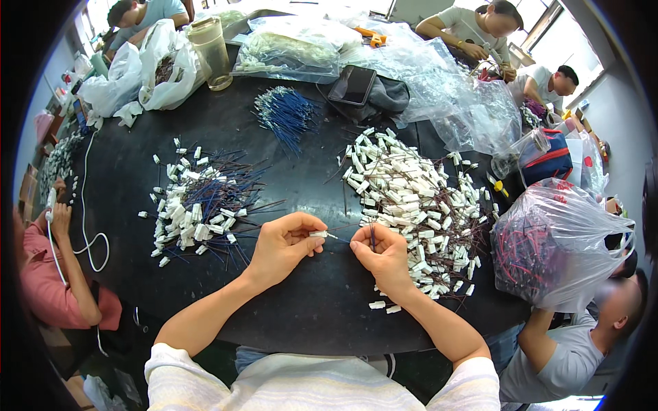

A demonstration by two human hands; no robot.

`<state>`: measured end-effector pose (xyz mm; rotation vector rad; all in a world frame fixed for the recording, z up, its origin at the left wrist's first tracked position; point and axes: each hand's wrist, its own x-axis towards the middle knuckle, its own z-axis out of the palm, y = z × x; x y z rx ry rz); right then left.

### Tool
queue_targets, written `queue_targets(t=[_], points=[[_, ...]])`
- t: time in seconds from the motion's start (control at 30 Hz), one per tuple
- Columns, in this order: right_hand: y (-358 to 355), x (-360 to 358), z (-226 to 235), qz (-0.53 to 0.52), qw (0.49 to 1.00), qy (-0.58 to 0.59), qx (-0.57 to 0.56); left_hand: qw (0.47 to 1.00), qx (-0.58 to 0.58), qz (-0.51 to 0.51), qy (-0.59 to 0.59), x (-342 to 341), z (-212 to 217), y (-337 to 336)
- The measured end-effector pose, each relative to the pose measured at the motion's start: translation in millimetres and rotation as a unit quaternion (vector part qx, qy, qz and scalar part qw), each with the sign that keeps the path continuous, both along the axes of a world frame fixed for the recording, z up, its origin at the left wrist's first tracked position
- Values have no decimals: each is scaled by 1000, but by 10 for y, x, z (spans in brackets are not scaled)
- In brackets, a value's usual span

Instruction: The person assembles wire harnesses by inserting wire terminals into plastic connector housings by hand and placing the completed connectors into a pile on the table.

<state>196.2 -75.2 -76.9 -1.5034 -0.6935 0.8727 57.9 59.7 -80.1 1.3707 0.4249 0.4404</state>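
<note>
Over the near middle of the black table, my left hand [286, 245] pinches a small white plastic connector [318, 234] between thumb and fingers. A dark wire runs out of it to the right. My right hand [382, 257] is closed on a thin blue wire [340, 239], whose pale tip meets the connector; whether it sits inside is too small to tell. Left of my hands lies a pile of white connectors with blue and brown wires [195, 202]. On the right, touching my right hand's side, spreads a larger heap of white connectors with brown wires [411, 185].
A bundle of blue wires [288, 116] lies farther back, near a phone [352, 85] on dark cloth. Plastic bags [168, 68], a clear jug [210, 55] and plastic sheeting [473, 109] line the far edge. A full bag [548, 240] stands right. Several people work around the table.
</note>
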Motion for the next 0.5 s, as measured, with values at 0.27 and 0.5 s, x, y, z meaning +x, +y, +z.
queue_targets(t=[0.27, 0.5], points=[[15, -13, -48, -1, 1000, -8, 12, 997, 82, 4, 3, 4, -46, -38], [5, -20, -54, 4, 999, -33, 24, 986, 163, -12, 23, 39, -37, -129]])
